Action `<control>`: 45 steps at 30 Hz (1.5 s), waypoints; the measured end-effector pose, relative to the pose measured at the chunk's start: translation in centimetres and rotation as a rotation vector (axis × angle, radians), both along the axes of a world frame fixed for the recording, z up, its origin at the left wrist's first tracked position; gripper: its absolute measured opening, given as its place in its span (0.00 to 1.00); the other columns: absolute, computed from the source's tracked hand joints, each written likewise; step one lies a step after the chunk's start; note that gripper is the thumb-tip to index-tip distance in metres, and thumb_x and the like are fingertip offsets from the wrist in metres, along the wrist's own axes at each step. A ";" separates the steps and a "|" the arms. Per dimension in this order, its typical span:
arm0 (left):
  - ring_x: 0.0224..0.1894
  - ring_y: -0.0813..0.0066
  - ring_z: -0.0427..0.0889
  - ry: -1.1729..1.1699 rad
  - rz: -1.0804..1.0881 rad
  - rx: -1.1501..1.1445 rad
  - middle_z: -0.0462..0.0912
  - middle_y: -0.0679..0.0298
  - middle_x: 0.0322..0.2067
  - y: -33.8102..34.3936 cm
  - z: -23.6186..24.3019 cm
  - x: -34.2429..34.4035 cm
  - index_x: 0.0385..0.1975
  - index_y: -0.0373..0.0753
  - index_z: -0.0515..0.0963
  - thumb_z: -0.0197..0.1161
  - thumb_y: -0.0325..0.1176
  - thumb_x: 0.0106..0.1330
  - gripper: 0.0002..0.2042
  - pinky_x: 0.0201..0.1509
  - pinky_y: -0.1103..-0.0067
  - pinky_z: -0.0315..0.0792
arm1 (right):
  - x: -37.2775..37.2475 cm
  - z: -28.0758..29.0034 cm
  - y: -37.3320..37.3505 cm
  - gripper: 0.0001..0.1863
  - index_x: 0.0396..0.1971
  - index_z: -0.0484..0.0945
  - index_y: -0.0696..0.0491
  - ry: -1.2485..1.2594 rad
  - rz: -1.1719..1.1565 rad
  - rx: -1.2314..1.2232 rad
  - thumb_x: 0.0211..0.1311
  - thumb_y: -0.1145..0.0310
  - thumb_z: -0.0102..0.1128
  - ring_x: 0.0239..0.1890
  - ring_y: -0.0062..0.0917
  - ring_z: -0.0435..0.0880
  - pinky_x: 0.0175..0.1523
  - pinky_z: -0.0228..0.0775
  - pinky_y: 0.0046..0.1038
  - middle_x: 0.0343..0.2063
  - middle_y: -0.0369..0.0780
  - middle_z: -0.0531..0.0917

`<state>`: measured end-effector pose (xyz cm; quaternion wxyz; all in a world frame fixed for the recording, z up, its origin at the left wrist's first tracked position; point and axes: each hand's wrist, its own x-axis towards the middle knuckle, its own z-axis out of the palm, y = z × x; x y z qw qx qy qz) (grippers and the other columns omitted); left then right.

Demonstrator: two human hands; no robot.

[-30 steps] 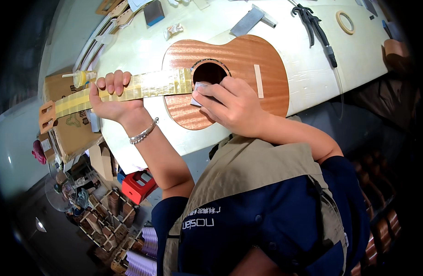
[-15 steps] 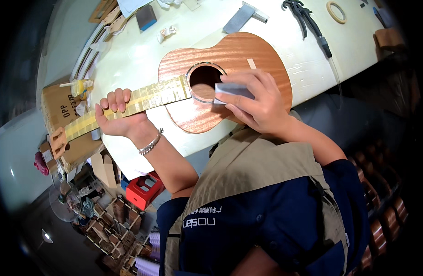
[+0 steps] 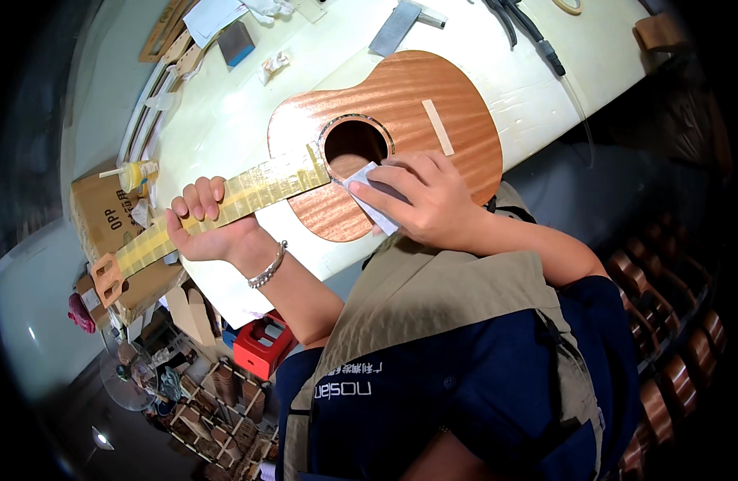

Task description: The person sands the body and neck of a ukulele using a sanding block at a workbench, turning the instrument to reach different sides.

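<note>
A small unfinished guitar (image 3: pixel 421 80) of brown wood lies at a slant, its round soundhole ringed by a patterned band. Yellow tape covers the fingerboard of its neck (image 3: pixel 285 176), and a slotted headstock ends it at the left. My left hand (image 3: pixel 208 224) is closed round the neck, fingers over the taped face. My right hand (image 3: pixel 437 200) grips what looks like a sanding block wrapped in pale grey paper (image 3: pixel 367 199), at the body's near edge below the soundhole. The bridge area bears a pale strip (image 3: pixel 438 127). The right fingertips are partly hidden.
On the white table (image 3: pixel 224 120) lie a grey-blue block (image 3: pixel 236 44), a flat grey slab (image 3: pixel 394 30), crumpled paper and a black air gun (image 3: pixel 533 32) with a hose. A cardboard box (image 3: pixel 104 208) stands left; a red container (image 3: pixel 264 345) sits below the table edge.
My right hand has moved the wrapped block left and down from beside the soundhole to the body's near edge, tilting it. My left hand keeps its hold; the view has shifted slightly.
</note>
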<state>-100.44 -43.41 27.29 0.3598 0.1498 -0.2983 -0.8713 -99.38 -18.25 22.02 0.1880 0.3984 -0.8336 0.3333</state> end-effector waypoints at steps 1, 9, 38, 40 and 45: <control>0.14 0.81 0.56 -0.004 0.004 0.002 0.57 0.73 0.14 0.3 0.2 0.0 0.16 0.46 0.61 0.51 0.37 0.58 0.11 0.22 0.81 0.56 | 0.2 0.1 -0.3 0.21 0.46 0.79 0.50 -0.008 -0.011 -0.039 0.48 0.63 0.61 0.40 0.29 0.78 0.37 0.69 0.27 0.37 0.34 0.79; 0.14 0.82 0.56 0.008 -0.011 -0.047 0.57 0.73 0.14 1.1 0.6 0.4 0.17 0.47 0.62 0.51 0.37 0.59 0.10 0.22 0.81 0.56 | 0.5 0.7 -1.1 0.24 0.46 0.78 0.55 0.058 -0.044 0.149 0.50 0.58 0.61 0.50 0.32 0.78 0.56 0.66 0.38 0.48 0.39 0.79; 0.14 0.82 0.55 -0.005 -0.063 -0.069 0.57 0.73 0.15 1.5 0.7 -0.7 0.19 0.47 0.63 0.50 0.39 0.60 0.10 0.24 0.81 0.57 | 2.3 1.7 0.2 0.21 0.41 0.80 0.56 0.097 -0.068 0.281 0.52 0.57 0.60 0.49 0.26 0.78 0.63 0.57 0.48 0.46 0.37 0.80; 0.14 0.82 0.55 -0.002 -0.056 -0.089 0.57 0.73 0.15 1.8 1.1 -0.7 0.19 0.47 0.63 0.51 0.39 0.60 0.10 0.24 0.80 0.57 | 1.8 2.1 -1.1 0.21 0.41 0.80 0.55 0.069 -0.094 0.224 0.51 0.57 0.61 0.49 0.26 0.77 0.63 0.57 0.48 0.46 0.37 0.80; 0.14 0.82 0.55 0.013 -0.086 -0.082 0.56 0.73 0.15 1.6 1.0 -0.7 0.19 0.46 0.63 0.50 0.38 0.60 0.10 0.24 0.81 0.57 | 1.6 1.7 -0.4 0.21 0.42 0.79 0.54 0.044 -0.061 0.226 0.49 0.58 0.62 0.50 0.26 0.77 0.63 0.56 0.47 0.47 0.36 0.80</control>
